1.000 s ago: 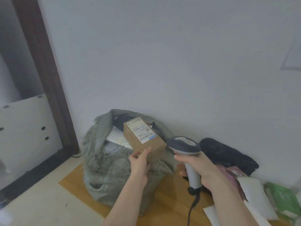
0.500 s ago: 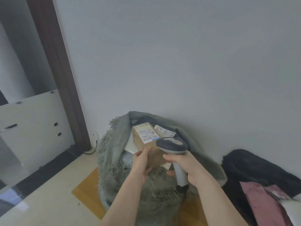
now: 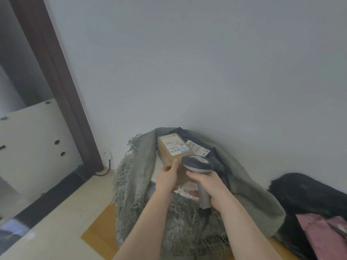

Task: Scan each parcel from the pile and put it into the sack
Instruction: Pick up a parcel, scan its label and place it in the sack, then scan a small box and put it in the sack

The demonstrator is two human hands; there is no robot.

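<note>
The left hand [image 3: 167,178] holds the brown box [image 3: 173,156] by its near end, with the thumb up on one side and the fingers curled round the other. The right hand [image 3: 208,186] is wrapped tight round the handle of the scanner [image 3: 197,164], and the scanner's round head sits just at 3 o'clock from the box, touching it or very nearly; I cannot tell which. The white label [image 3: 175,146] with the bar lines is on the top of the box, at 12 o'clock from the left thumb.

The box is up over the open mouth of the sack [image 3: 135,177], a grey-green woven bag with a frayed edge. Inside the sack, at 2 o'clock from the box, another parcel label [image 3: 197,149] peeks out on something dark. At 4 o'clock from the hands, well apart, lie a black bag [image 3: 304,192] and a pink bag [image 3: 323,233] on the floor; I think that is the pile. A dark door frame [image 3: 56,87] stands at 10 o'clock.

I think this box is at the scan step or just past it, and dropping it in comes next. For that the left hand only has to let go, since the box is already over the opening. It could catch on the frayed edge, so it should go down in the middle
</note>
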